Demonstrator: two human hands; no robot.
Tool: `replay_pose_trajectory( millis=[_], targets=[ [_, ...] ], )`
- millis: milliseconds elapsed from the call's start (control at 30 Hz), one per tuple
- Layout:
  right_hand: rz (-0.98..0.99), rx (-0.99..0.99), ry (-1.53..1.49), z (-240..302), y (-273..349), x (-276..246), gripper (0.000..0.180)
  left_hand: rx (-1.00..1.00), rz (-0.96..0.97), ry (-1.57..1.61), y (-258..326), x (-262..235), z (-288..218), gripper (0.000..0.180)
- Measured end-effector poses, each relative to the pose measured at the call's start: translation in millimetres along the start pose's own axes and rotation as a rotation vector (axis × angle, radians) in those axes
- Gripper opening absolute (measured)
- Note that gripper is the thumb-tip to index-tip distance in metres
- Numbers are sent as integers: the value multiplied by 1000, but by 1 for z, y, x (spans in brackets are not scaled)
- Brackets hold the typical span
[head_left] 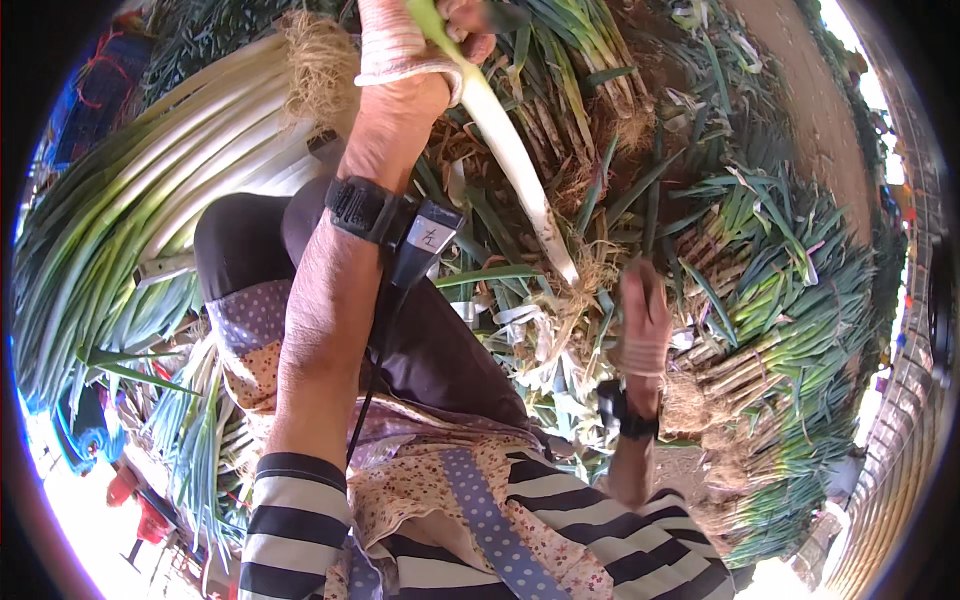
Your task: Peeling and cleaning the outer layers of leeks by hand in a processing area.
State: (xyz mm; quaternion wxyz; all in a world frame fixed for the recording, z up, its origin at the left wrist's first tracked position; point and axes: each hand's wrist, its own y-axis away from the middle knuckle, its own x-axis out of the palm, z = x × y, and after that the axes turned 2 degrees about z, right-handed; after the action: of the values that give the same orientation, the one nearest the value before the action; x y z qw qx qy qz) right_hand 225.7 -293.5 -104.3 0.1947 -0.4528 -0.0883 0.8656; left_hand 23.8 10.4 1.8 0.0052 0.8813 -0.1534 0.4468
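Observation:
My left hand (425, 45), in a pale glove cut off at the cuff and partly beyond the top edge, grips one long green onion (505, 135) by its upper part. Its white shaft slants down to the right, and the brown roots (590, 280) hang at its lower end. Beside those roots is my right hand (643, 318), fingers stretched upward and a pale band round the palm. I see nothing held in it. Peeled skins and leaf scraps (555, 350) lie beneath the root end.
To the left, a big bundle of green onions (190, 150) lies with its roots (318, 70) toward the top. Several more bundles (770, 350) are stacked along the right, and another bunch (570, 90) lies at the top. A bare dirt path (800, 90) runs at the upper right.

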Motion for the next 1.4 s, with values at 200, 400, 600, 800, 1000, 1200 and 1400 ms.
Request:
replay_pose_trajectory(
  millis=[200,400,600,800,1000,1200,1400],
  targets=[
    [-206,23,74,100,-112,75,27,-79,236,172,-2,2,4,61],
    [-89,570,-602,95,-135,102,38,-67,-18,-101,3,3,-5,88],
    [655,238,-253,2,-169,147,49,-155,153,-14,10,19,-3,98],
    [129,447,-569,59,-127,86,51,-92,241,-60,7,10,-18,97],
    [-122,196,-7,104,-99,101,51,-8,26,-104,7,12,2,87],
    [186,427,-897,114,-110,76,38,-301,217,13,24,17,24,37],
    [480,633,-1361,105,-118,26,48,-580,375,-104,52,32,42,31]
  ],
)
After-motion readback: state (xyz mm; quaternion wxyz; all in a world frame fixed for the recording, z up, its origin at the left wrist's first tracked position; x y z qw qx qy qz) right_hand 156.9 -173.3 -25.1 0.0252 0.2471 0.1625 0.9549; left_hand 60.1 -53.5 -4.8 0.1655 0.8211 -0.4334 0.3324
